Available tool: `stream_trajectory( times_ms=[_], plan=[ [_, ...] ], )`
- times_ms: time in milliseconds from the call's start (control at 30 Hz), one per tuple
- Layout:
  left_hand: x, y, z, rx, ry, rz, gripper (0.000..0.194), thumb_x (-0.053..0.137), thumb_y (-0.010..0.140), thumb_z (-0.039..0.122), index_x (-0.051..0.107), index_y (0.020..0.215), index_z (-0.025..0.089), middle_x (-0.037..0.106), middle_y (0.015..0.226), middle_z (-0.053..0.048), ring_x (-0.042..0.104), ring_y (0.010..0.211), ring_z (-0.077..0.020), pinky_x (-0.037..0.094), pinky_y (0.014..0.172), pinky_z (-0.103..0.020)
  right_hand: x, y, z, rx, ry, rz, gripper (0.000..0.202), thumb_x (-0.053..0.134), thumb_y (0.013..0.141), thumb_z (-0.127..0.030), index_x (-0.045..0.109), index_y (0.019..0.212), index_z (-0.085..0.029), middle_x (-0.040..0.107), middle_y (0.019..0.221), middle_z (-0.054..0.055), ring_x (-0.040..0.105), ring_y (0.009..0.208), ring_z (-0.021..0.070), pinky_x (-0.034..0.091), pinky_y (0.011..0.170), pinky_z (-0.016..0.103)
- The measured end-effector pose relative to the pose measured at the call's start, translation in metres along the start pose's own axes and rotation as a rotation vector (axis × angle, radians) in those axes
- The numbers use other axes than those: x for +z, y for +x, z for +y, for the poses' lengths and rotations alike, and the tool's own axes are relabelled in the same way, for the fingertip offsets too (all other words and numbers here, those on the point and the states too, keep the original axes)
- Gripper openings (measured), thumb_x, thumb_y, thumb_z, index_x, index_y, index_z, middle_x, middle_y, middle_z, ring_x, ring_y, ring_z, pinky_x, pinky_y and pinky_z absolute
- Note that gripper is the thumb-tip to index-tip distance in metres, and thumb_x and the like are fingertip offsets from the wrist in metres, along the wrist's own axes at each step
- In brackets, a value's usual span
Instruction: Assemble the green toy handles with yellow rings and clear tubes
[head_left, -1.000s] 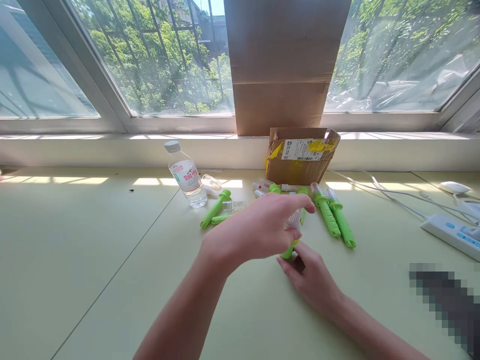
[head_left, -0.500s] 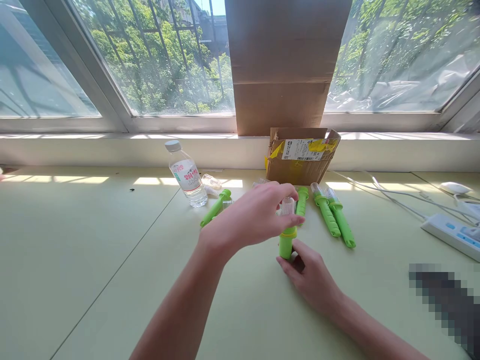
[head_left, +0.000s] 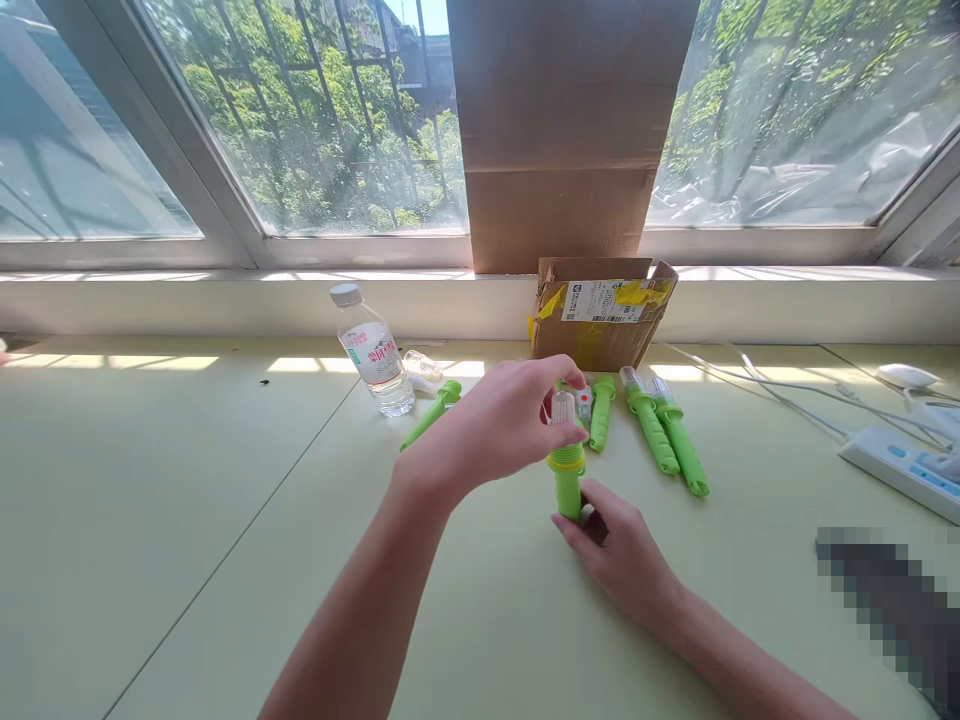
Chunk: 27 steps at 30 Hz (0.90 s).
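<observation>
A green torch-like handle (head_left: 568, 492) stands nearly upright on the table, with a yellow ring round its ribbed green neck. My right hand (head_left: 626, 540) grips its lower end between thumb and fingers. From above, my left hand (head_left: 514, 410) pinches a clear ribbed cap (head_left: 562, 408) at the top of the handle. I cannot tell whether the cap touches the neck. Just behind, a small clear piece with a red dot (head_left: 583, 399) lies beside another green handle (head_left: 601, 412). My left hand and wrist partly hide a further green handle (head_left: 431, 414).
Two capped green handles (head_left: 660, 430) lie to the right. Behind stands an open cardboard box (head_left: 600, 335). At left are a water bottle (head_left: 379, 365) and clear caps (head_left: 422, 366). A white power strip (head_left: 900, 465) with cables lies at right, below the windows.
My left hand has shifted slightly left with the cap, and the handle's top leans further left. More of the ribbed neck and the red-dotted piece now show. My right hand has barely moved.
</observation>
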<state>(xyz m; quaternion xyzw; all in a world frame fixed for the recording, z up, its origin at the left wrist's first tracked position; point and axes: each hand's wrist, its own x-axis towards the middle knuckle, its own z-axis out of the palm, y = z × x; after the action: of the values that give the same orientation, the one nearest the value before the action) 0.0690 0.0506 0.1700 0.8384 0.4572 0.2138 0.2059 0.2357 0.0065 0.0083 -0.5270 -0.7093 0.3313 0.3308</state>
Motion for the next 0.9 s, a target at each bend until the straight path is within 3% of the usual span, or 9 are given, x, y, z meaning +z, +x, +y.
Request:
stream_trajectory(
  times_ms=[500,667,900],
  plan=[
    [0.005,0.003,0.002,0.06,-0.048,0.025,0.029,0.064,0.075,0.028,0.058,0.103,0.025,0.058,0.068,0.005,0.057,0.064,-0.0131,0.04,0.055,-0.024,0.001,0.001,0.0,0.033,0.017,-0.001,0.018,0.052,0.083,-0.032,0.04,0.074,-0.022,0.034,0.065,-0.005,0.032,0.056,0.0116,0.029,0.052,0.025],
    [0.008,0.003,0.001,0.063,-0.081,0.023,0.032,0.062,0.075,0.025,0.058,0.107,0.026,0.062,0.077,0.002,0.059,0.077,-0.0156,0.046,0.065,-0.026,0.001,0.002,0.001,0.042,0.033,0.011,0.016,0.053,0.083,-0.033,0.044,0.075,-0.021,0.034,0.065,-0.005,0.031,0.057,0.0118,0.027,0.053,0.025],
    [0.013,0.006,-0.001,0.119,-0.197,-0.021,0.031,0.055,0.079,0.02,0.057,0.109,0.027,0.064,0.089,0.001,0.06,0.089,-0.0156,0.049,0.075,-0.027,-0.001,0.003,0.0,0.065,0.099,0.024,0.016,0.051,0.084,-0.034,0.053,0.092,-0.019,0.038,0.067,-0.004,0.031,0.058,0.012,0.028,0.053,0.026]
  ],
)
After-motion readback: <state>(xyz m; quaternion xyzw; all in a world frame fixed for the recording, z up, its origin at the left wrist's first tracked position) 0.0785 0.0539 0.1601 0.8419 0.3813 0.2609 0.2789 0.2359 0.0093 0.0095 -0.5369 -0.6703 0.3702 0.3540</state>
